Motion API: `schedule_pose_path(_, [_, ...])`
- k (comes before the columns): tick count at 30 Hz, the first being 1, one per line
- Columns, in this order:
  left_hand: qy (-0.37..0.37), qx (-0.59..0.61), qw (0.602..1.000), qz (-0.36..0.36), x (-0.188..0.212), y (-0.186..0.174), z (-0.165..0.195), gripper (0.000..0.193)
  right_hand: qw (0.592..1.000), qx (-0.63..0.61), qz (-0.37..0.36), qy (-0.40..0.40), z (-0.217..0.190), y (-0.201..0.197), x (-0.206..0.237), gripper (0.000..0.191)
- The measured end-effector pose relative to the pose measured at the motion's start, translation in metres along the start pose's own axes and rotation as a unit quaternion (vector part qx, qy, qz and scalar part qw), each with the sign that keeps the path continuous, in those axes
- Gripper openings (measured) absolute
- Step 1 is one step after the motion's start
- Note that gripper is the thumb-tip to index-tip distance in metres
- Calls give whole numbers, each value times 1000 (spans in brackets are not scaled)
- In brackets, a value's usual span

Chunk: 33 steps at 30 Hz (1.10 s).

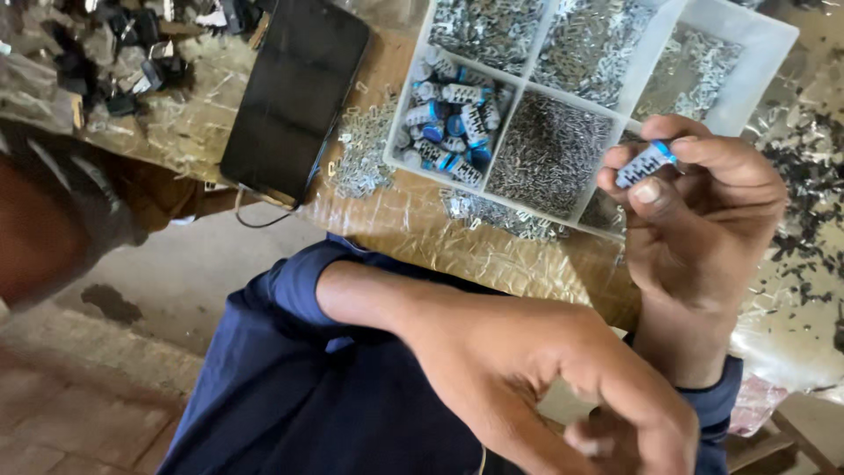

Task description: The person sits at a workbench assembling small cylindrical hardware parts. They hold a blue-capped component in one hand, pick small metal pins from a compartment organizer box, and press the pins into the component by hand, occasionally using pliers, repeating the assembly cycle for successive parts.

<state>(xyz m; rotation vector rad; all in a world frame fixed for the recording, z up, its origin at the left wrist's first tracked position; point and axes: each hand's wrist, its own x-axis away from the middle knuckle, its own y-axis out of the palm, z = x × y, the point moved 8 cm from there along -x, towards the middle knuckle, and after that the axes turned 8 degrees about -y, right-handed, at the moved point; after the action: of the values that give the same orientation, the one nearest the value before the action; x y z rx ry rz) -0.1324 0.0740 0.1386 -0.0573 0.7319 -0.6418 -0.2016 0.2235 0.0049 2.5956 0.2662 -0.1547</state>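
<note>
My right hand (703, 220) is raised in front of the parts box, shut on a small silver cylinder with a blue end (646, 163), pinched between thumb and forefinger. My left hand (563, 378) reaches across from the left, low in the view and just below my right wrist, with its back towards me. Its fingers curl together at the bottom edge, and what they hold, if anything, is hidden. Both arms wear dark blue sleeves.
A clear plastic compartment box (756, 35) holds heaps of small metal parts and one cell of silver-and-blue cylinders (453, 123). A black phone (294, 97) with a cable lies left of it. Loose metal clips (365, 154) and black parts (114, 53) litter the plastic-wrapped tabletop (440, 233).
</note>
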Motion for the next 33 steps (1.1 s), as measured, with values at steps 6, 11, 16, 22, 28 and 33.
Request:
schedule_pose_path(6, [-51,-181,982,1,-3,-34,20,19,999,24,33,2,-4,4,4,26])
schedule_pose_path(11, [-114,-234,965,-17,-12,-24,29,22,999,28,21,-12,-10,13,-5,29])
schedule_pose_path(16, [-83,-336,930,-122,-9,-2,41,26,999,-2,40,-19,-26,6,16,21])
schedule_pose_path(22, [-39,-397,893,-209,-58,25,30,18,984,24,137,-114,-79,-20,115,31])
schedule_pose_path(28, [-12,-316,853,-416,-119,152,-70,22,913,14,406,-40,-30,-29,263,28])
schedule_pose_path(33, [-68,-286,829,-475,-94,201,-113,15,939,-97,331,-20,19,3,287,32])
